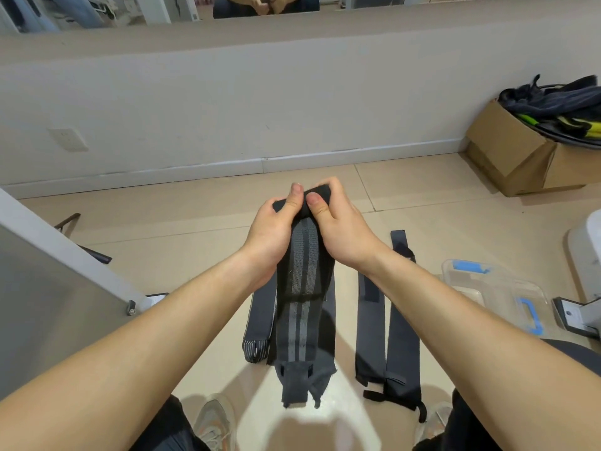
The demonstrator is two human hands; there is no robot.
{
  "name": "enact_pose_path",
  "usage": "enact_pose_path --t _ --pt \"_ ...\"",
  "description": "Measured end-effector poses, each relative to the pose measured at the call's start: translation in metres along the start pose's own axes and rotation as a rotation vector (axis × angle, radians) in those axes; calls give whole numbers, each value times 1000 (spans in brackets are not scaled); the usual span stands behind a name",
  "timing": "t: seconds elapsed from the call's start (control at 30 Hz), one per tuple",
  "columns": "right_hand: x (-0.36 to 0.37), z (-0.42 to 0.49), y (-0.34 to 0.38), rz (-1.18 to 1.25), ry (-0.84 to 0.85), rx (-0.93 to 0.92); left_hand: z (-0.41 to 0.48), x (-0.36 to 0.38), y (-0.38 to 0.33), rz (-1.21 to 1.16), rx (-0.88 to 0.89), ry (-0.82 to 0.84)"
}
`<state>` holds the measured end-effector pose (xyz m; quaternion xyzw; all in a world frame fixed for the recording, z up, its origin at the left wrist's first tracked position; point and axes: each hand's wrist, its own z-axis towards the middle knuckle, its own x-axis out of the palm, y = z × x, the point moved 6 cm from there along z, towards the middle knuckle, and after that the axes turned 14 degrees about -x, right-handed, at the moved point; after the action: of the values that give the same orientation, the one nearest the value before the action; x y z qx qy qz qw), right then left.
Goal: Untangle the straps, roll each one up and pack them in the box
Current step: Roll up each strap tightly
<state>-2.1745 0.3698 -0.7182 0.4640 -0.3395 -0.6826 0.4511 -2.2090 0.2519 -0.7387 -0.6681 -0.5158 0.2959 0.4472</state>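
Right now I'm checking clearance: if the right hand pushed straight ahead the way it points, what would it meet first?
Nothing close: beyond the right hand, gripping the striped strap, lies bare floor, then probably the low wall's baseboard; depth is unclear.

A black striped strap (304, 307) with two grey bands hung lengthwise, its far end partly rolled and pinched between the left hand (273, 236) and the right hand (341, 236). A dark strap (260, 320) lay flat below it on the left. Two more straps (401, 327) lay side by side on the right, near a clear plastic box (507, 288) with blue fittings.
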Motion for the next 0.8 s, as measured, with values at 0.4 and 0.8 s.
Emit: enact_pose_path --t 0.4,0.8 --pt "9 -4 -24 318 -67 205 -4 -6 -18 78 184 16" --pt "12 -5 -15 262 -7 174 -4 0 17 -285 -137 -105"
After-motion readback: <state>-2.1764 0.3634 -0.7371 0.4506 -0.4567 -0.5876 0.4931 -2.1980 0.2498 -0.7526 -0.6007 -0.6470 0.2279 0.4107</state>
